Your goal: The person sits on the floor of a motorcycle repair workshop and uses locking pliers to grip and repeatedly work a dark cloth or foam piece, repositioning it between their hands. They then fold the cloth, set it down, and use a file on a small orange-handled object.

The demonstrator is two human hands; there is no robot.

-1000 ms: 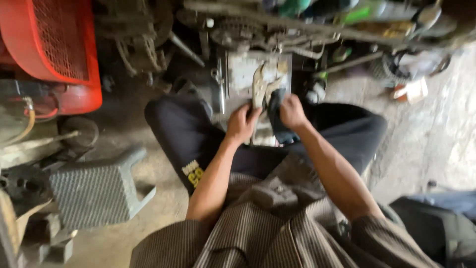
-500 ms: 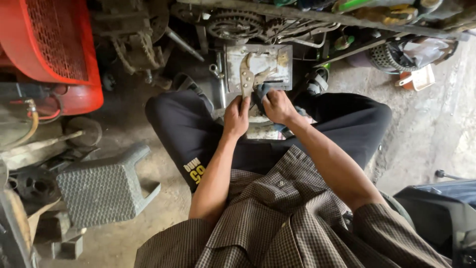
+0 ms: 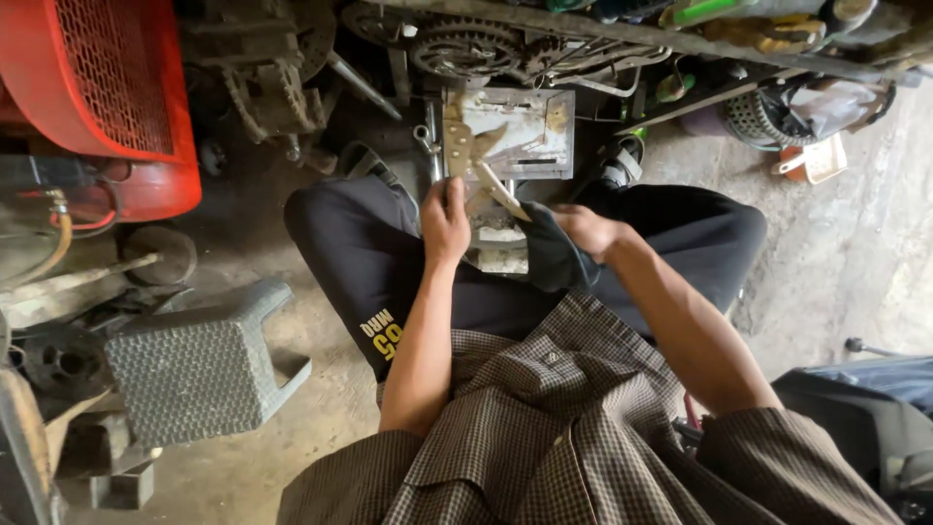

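My left hand (image 3: 445,222) grips the metal part (image 3: 483,180) from its left — its long blade slants down-right toward my right hand (image 3: 588,231), fingers bunched in the dark cloth (image 3: 549,255).

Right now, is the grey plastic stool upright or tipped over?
Tipped over: the grey plastic stool lies on its side, legs pointing right, on the floor.
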